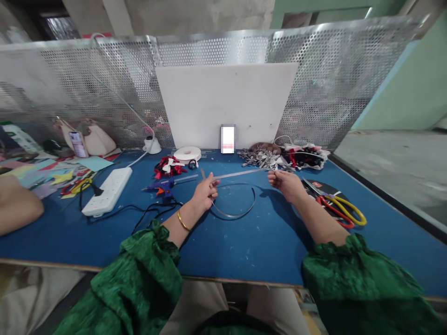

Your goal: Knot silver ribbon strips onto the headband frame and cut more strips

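Note:
A narrow grey ribbon (240,174) is stretched between my two hands above the blue table. My left hand (205,190), with a gold bangle at the wrist, is closed on the ribbon. From beneath it a length of the same ribbon curves into a loose loop (232,217) on the table. The other end is pinched between the thumb and fingers of my right hand (284,184). Scissors (335,204) with red and yellow handles lie beside my right forearm. Left of my left hand rests a blue glue gun (161,187) with its black cord.
Grey ribbon pieces (261,157) are heaped at the back right. Red and white ribbon bits (167,166) lie near a white roll (187,153). A lit phone (228,138) leans on the white board (230,97). A power strip (109,191) and another person's arm (19,204) are at left.

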A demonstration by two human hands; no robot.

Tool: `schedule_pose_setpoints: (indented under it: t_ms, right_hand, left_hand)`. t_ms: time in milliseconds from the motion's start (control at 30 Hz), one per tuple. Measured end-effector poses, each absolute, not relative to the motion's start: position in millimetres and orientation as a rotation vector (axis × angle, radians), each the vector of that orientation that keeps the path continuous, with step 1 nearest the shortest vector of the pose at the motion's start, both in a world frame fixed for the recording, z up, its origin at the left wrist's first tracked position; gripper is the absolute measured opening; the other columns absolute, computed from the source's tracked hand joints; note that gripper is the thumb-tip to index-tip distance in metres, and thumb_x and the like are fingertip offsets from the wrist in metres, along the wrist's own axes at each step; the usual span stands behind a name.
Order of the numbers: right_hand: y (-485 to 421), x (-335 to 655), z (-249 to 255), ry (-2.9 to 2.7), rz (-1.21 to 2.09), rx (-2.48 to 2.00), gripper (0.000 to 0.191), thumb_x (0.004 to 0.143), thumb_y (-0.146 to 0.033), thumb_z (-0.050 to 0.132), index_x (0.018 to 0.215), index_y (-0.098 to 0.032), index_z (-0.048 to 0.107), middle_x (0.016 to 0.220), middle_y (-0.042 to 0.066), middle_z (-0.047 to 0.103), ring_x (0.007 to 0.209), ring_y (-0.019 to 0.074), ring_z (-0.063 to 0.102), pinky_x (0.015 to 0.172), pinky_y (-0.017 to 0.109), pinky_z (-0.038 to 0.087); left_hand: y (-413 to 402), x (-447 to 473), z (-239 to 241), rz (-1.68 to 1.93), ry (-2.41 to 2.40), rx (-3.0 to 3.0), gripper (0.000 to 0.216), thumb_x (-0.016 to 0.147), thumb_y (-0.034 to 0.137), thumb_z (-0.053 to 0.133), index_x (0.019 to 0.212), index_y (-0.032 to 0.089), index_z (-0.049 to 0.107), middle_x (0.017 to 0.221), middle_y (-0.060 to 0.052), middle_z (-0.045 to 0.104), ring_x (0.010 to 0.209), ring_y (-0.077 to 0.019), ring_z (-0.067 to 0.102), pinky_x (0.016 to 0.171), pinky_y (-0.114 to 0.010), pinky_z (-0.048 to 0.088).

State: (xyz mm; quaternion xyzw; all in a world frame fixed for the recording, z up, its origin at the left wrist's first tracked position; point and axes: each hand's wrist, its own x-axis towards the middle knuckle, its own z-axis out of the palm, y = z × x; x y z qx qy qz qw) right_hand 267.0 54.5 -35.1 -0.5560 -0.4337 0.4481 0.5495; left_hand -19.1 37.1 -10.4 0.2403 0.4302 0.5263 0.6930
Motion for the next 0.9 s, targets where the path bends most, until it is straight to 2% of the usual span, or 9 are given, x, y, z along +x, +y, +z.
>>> schedule_pose_setpoints:
  t_ms: [133, 233, 333, 400, 500, 667, 800, 900]
  right_hand:
    - [55.5, 264.0, -37.7, -1.159, 0.638, -1.628, 0.027, 0.085, -0.032, 0.049, 0.098, -0.013, 0.063, 0.097, 0.016, 0.069, 0.09, 0.0262, 0.065, 0.082, 0.039, 0.049]
    - [51.7, 265.2, -33.3, -1.242, 0.221, -1.769, 0.043, 0.081, -0.032, 0.057, 0.115, -0.006, 0.058, 0.12, 0.025, 0.059, 0.115, 0.0359, 0.053, 0.096, 0.046, 0.039]
    - [39.5, 253.5, -23.0, -1.468, -0.143, -1.713, 0.048, 0.084, -0.031, 0.055, 0.125, -0.006, 0.054, 0.126, 0.024, 0.056, 0.12, 0.0349, 0.048, 0.101, 0.044, 0.035]
    - [26.6, 236.2, -15.1, -1.598, -0.14, -1.571, 0.038, 0.087, -0.031, 0.052, 0.119, -0.011, 0.06, 0.118, 0.019, 0.061, 0.114, 0.0314, 0.053, 0.099, 0.041, 0.038]
    - [3.7, 203.8, -6.6, -1.743, 0.058, -1.325, 0.025, 0.091, -0.033, 0.051, 0.106, -0.019, 0.065, 0.107, 0.011, 0.067, 0.105, 0.0264, 0.058, 0.094, 0.037, 0.043]
    - [-26.1, 163.6, -5.8, -1.825, 0.461, -0.977, 0.018, 0.09, -0.032, 0.057, 0.101, -0.023, 0.067, 0.101, 0.006, 0.068, 0.098, 0.0223, 0.062, 0.089, 0.035, 0.047]
    - [-32.8, 153.5, -9.0, -1.757, 0.545, -0.921, 0.01, 0.086, -0.028, 0.062, 0.089, -0.023, 0.071, 0.089, 0.004, 0.068, 0.088, 0.0204, 0.062, 0.082, 0.033, 0.048]
    - [-26.8, 158.3, -9.3, -1.573, 0.658, -1.012, 0.013, 0.084, -0.028, 0.062, 0.079, -0.022, 0.072, 0.079, 0.003, 0.069, 0.076, 0.0185, 0.062, 0.074, 0.032, 0.048]
  left_hand:
    - [30.4, -16.0, -7.7, 1.034, 1.021, 0.555, 0.035, 0.085, 0.044, 0.062, 0.079, 0.011, 0.053, 0.056, 0.006, 0.044, 0.034, 0.0014, 0.018, 0.035, -0.016, 0.013]
    - [23.9, -12.2, -5.2, 0.901, 0.992, 0.564, 0.048, 0.085, 0.059, 0.054, 0.085, 0.011, 0.054, 0.053, 0.009, 0.036, 0.033, 0.0004, 0.014, 0.036, -0.017, 0.007]
    - [18.0, -9.7, -3.4, 0.836, 0.881, 0.58, 0.067, 0.079, 0.076, 0.043, 0.087, 0.011, 0.056, 0.05, 0.01, 0.029, 0.034, -0.0014, 0.013, 0.037, -0.019, 0.007]
    - [14.0, -8.2, -3.4, 0.809, 0.768, 0.604, 0.076, 0.076, 0.083, 0.035, 0.086, 0.011, 0.057, 0.05, 0.01, 0.027, 0.035, -0.0023, 0.014, 0.038, -0.02, 0.009]
    - [7.4, -3.7, -5.6, 0.774, 0.625, 0.678, 0.072, 0.082, 0.078, 0.029, 0.08, 0.011, 0.057, 0.05, 0.008, 0.028, 0.036, -0.0028, 0.014, 0.039, -0.02, 0.01]
    - [-2.8, 10.2, -13.8, 0.83, 0.694, 0.78, 0.051, 0.086, 0.064, 0.046, 0.072, 0.016, 0.048, 0.05, 0.009, 0.025, 0.037, -0.0027, 0.014, 0.04, -0.019, 0.008]
    - [-9.3, 17.4, -17.5, 0.786, 0.776, 0.911, 0.044, 0.086, 0.053, 0.053, 0.065, 0.018, 0.04, 0.051, 0.009, 0.025, 0.039, -0.0024, 0.017, 0.04, -0.019, 0.009]
    - [-12.4, 17.2, -16.1, 0.724, 0.745, 0.965, 0.036, 0.086, 0.047, 0.055, 0.07, 0.016, 0.047, 0.054, 0.007, 0.034, 0.039, -0.0017, 0.021, 0.04, -0.018, 0.012]
